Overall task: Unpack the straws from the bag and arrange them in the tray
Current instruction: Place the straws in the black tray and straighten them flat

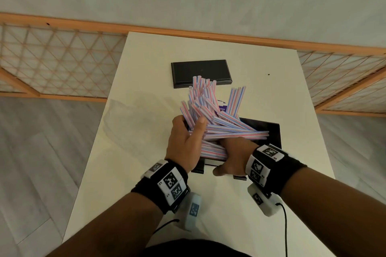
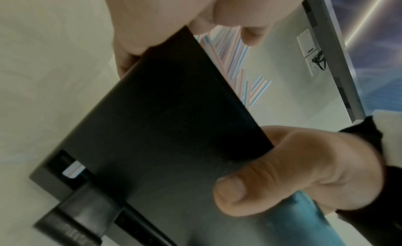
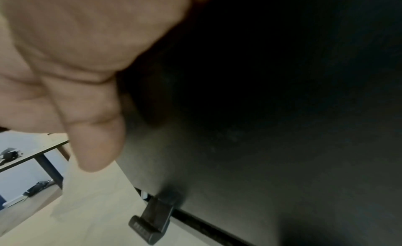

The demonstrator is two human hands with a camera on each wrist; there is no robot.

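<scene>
1. The left hand (image 1: pixel 184 142) curls its grip round a splayed bundle of striped straws (image 1: pixel 211 115), herding them toward the black tray (image 1: pixel 273 131) on the counter (image 1: pixel 129 152).
2. The right hand (image 1: pixel 231 162) clamps the tray's near wall, thumb outside, probably to steady it.
3. Some straws fan over the rim; the clear bag (image 1: pixel 133 115) lies left.
</scene>
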